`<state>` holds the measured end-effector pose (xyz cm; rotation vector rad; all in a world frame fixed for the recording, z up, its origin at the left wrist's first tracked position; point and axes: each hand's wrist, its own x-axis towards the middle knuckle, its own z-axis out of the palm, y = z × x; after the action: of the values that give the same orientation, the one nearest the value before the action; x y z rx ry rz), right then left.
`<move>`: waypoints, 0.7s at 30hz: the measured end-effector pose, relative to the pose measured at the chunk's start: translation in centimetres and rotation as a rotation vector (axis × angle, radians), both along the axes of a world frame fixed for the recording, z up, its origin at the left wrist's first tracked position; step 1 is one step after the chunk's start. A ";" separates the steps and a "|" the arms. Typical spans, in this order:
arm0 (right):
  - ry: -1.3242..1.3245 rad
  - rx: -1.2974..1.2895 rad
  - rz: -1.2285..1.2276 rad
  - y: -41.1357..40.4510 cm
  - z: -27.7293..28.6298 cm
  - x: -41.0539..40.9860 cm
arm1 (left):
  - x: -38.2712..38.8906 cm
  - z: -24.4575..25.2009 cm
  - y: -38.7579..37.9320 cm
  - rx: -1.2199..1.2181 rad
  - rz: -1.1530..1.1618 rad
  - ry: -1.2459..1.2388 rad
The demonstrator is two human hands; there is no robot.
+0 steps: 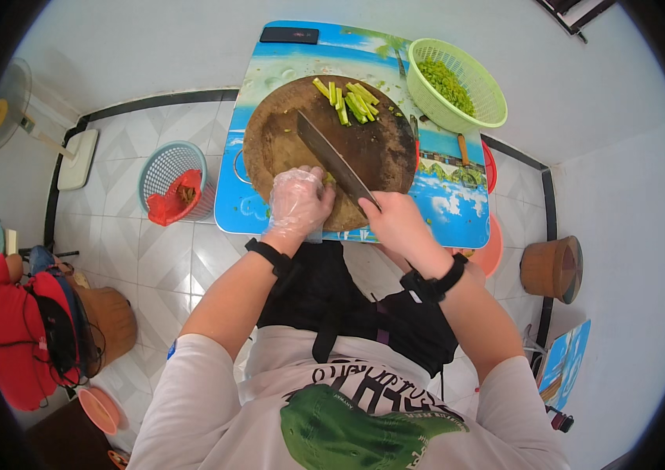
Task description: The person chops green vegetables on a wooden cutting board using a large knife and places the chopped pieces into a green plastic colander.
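A round wooden chopping board point(285, 135) lies on a low table with a beach-scene top point(455, 229). My right hand point(400, 226) is closed on the handle of a broad-bladed kitchen knife point(335, 161), its blade slanting over the board. In a clear plastic glove, my left hand point(300, 197) rests at the board's near left part, fingers curled against a small green piece point(327, 178) beside the blade. Several cut green vegetable stalks point(356, 106) lie on the board's far part. Chopped greens point(447, 85) fill part of a green plastic colander point(488, 94) at the far right.
A dark phone-like slab point(289, 36) lies at the table's far left corner. A peeler-like tool with a wooden handle point(462, 150) lies right of the board. A grey-blue basket point(175, 153) with a red bag stands left on the floor; a pink basin point(492, 247) is at the right.
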<state>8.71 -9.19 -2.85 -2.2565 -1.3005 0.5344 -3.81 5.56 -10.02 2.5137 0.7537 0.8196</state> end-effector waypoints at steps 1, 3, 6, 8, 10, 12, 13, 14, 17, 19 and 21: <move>-0.016 0.002 -0.019 0.6 -0.4 0.0 | 0.1 -0.1 -0.1 0.002 0.000 -0.001; -0.032 0.011 -0.036 1.6 -1.1 -0.3 | 0.1 -0.1 -0.1 0.004 0.006 0.027; -0.051 0.043 -0.070 2.1 -1.4 -0.5 | 0.0 -0.3 0.0 -0.011 0.001 -0.013; -0.036 -0.005 -0.101 2.0 -1.3 -0.6 | -0.3 -0.1 -0.1 -0.075 0.015 -0.051; -0.039 -0.001 -0.102 2.0 -1.1 -0.5 | -1.0 -0.2 -0.1 -0.136 0.027 -0.085; -0.037 0.001 -0.109 1.9 -1.1 -0.5 | -2.3 -0.5 0.4 0.005 0.063 -0.169; -0.036 -0.001 -0.111 2.0 -1.1 -0.4 | -2.9 -0.5 0.7 -0.035 0.070 -0.122; -0.037 -0.008 -0.109 1.9 -1.2 -0.4 | -3.1 -0.5 0.8 -0.033 0.069 -0.121; -0.040 0.001 -0.113 1.9 -1.3 -0.5 | -3.0 -0.4 1.0 -0.047 0.082 -0.006; -0.051 -0.010 -0.114 1.9 -1.2 -0.5 | -2.0 -0.2 0.8 -0.027 0.052 -0.061; -0.059 -0.023 -0.118 2.0 -1.1 -0.8 | -1.2 -0.3 0.7 -0.010 0.039 -0.069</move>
<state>7.95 -7.20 -3.96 -2.3665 -1.1853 0.4461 -4.97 6.31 -10.35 2.4554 0.7845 0.9092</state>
